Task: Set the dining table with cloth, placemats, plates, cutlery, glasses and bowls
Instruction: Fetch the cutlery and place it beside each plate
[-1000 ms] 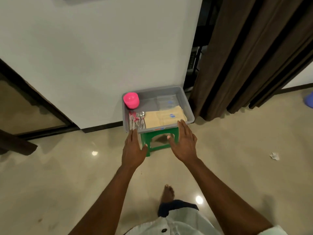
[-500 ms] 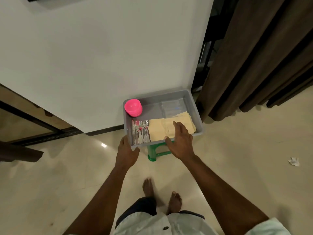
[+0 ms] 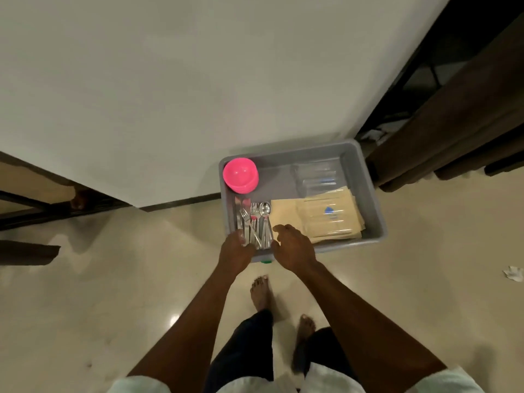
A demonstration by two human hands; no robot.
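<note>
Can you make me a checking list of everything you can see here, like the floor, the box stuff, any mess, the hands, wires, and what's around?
Surface: shiny beige floor; grey tub by the wall.
Job's things: in the tub, pink bowls at the far left, cutlery at the near left, tan placemats at the right, clear glasses behind them.
Clutter: crumpled white scrap on the floor at right.
Hands: left hand and right hand both at the tub's near edge, either side of the cutlery; whether they grip anything is unclear.
Cables: nothing seen.
Surroundings: white wall, dark curtain at right, bare feet below.
</note>
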